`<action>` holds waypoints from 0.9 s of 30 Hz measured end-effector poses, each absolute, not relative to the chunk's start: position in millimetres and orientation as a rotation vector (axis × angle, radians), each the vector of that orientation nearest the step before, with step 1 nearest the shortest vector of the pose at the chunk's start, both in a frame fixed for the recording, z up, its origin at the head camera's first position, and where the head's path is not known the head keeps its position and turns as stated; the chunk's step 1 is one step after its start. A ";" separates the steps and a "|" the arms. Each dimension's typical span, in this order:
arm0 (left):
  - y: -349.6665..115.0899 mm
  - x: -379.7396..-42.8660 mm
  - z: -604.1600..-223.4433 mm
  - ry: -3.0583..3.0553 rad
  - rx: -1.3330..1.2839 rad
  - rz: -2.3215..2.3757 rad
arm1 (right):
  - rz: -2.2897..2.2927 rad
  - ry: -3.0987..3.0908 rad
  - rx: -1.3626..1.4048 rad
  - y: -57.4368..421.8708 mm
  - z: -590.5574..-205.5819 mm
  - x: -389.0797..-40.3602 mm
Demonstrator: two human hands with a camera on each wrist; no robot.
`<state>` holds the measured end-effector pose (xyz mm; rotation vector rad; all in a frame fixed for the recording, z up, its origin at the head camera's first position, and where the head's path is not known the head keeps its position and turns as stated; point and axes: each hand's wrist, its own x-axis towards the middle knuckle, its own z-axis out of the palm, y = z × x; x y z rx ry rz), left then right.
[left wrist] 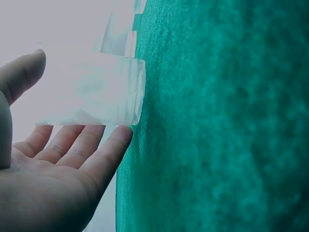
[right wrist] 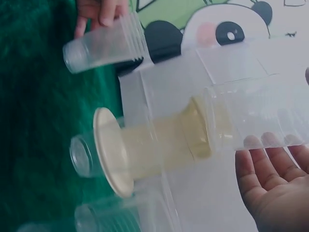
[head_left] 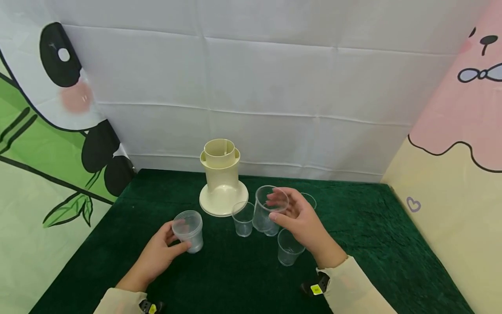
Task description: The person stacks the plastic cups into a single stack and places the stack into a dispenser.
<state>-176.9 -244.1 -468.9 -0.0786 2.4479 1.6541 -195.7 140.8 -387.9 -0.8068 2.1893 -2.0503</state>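
Note:
My left hand (head_left: 158, 254) grips a stack of clear plastic cups (head_left: 193, 239), thumb on the near side and fingers behind. In the left wrist view the cup stack (left wrist: 104, 92) stands close over the green cloth, between thumb and fingers. My right hand (head_left: 302, 224) holds one clear plastic cup (head_left: 262, 213) with its mouth up, fingers round its far side. The right wrist view shows fingertips against the wall of this cup (right wrist: 251, 113), which is raised off the cloth.
Upright clear cups stand near the right hand: one left of it (head_left: 243, 224), one in front (head_left: 289, 250), and a partly hidden one behind (head_left: 310, 199). A cream plastic stand (head_left: 223, 192) with a round base is at the back. Green cloth (head_left: 219, 279) covers the table; printed curtains surround it.

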 end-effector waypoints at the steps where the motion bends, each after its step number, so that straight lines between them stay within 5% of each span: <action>1: -244.3 -176.9 -468.6 2.446 -0.081 1.654 | -2.041 2.189 -0.807 135.9 -387.5 -195.7; 27: -247.0 -183.5 -480.4 2.471 -0.066 1.653 | -1.895 2.144 -0.925 61.5 -384.2 -211.1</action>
